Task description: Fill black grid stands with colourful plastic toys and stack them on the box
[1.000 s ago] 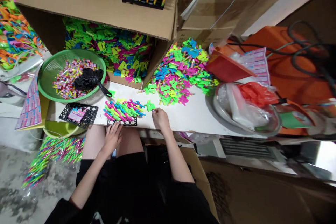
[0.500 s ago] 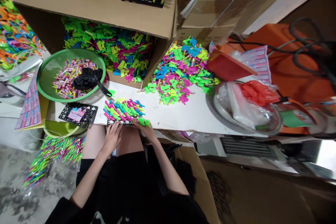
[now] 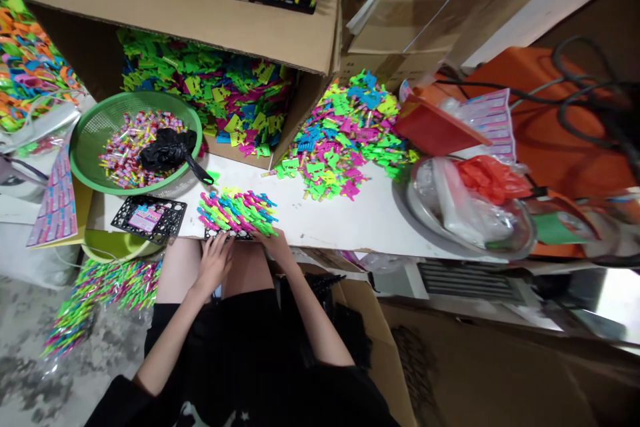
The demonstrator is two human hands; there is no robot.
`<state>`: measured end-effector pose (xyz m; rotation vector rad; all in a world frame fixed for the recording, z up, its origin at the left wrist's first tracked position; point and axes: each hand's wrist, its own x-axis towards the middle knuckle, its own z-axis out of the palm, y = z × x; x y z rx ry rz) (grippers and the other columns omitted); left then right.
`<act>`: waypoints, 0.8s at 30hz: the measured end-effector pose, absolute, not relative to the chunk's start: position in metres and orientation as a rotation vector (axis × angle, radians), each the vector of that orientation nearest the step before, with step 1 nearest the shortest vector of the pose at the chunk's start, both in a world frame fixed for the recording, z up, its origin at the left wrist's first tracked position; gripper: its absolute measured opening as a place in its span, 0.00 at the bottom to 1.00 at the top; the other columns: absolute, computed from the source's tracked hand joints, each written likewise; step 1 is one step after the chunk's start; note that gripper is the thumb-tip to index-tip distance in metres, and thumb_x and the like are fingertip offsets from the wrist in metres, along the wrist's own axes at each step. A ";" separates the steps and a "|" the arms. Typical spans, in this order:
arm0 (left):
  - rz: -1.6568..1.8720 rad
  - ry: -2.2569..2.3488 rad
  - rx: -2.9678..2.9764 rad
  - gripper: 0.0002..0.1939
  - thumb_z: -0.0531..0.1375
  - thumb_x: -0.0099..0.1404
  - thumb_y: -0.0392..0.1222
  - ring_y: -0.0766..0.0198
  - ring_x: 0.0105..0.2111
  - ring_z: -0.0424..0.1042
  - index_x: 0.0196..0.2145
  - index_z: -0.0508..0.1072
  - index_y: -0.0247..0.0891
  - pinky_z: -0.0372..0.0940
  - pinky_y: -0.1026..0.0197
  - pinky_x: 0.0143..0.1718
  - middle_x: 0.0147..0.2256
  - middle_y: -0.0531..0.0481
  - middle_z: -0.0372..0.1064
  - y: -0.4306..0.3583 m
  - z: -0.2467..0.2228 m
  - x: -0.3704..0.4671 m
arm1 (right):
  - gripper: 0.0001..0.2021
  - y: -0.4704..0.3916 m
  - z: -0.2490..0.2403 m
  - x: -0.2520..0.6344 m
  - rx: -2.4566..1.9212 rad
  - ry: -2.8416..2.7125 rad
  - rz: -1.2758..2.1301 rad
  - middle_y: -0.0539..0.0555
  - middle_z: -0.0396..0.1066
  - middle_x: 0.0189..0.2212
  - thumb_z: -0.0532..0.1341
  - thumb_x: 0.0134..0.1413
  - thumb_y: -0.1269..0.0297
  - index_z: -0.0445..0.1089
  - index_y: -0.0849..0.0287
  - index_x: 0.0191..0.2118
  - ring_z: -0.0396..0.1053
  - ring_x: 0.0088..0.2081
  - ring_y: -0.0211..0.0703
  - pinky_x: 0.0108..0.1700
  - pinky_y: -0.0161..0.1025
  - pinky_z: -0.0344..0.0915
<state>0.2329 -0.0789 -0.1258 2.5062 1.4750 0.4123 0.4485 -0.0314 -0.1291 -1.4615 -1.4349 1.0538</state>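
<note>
A black perforated tray (image 3: pixel 241 235) lies at the table's front edge, mostly covered by rows of slanted neon pieces (image 3: pixel 237 209) in pink, green, blue and yellow. My left hand (image 3: pixel 218 255) grips the tray's near edge, fingers curled on its rim. At the right end of the rows is my right hand (image 3: pixel 273 244), its fingers closed near a green piece; the fingertips are partly hidden. A second black perforated tray (image 3: pixel 173 219) with a pink printed card (image 3: pixel 147 217) on it lies to the left.
Behind stands a green basket (image 3: pixel 80 163) of small pieces with a black bag (image 3: pixel 167 149). An open cardboard box (image 3: pixel 200 23) holds neon clips. A pile of clips (image 3: pixel 335 153) lies right of it, and a metal bowl (image 3: pixel 527 230) with plastic bags stands farther right.
The green clip-shaped piece at my right hand now lies slanted in line with the rows at their right end. My right hand has shifted slightly left; my left hand has stayed.
</note>
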 end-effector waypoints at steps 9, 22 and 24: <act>0.477 1.489 2.537 0.29 0.51 0.67 0.38 0.55 0.64 0.50 0.64 0.52 0.37 0.43 0.46 0.65 0.63 0.41 0.53 -0.079 -0.129 0.233 | 0.11 -0.029 -0.120 0.441 -1.592 -1.528 0.953 0.53 0.77 0.31 0.58 0.53 0.58 0.76 0.56 0.37 0.72 0.33 0.48 0.36 0.41 0.67; 0.446 1.490 2.512 0.29 0.52 0.64 0.36 0.54 0.64 0.50 0.63 0.55 0.36 0.46 0.46 0.64 0.62 0.41 0.55 -0.078 -0.133 0.232 | 0.14 -0.027 -0.111 0.426 -1.740 -1.578 0.910 0.58 0.78 0.33 0.57 0.56 0.57 0.75 0.58 0.39 0.74 0.38 0.54 0.40 0.43 0.68; 0.438 1.493 2.507 0.29 0.52 0.64 0.36 0.54 0.64 0.50 0.63 0.55 0.36 0.47 0.47 0.64 0.62 0.41 0.55 -0.078 -0.131 0.232 | 0.14 -0.026 -0.113 0.425 -1.748 -1.566 0.917 0.57 0.78 0.31 0.57 0.55 0.56 0.75 0.58 0.38 0.74 0.36 0.53 0.39 0.42 0.68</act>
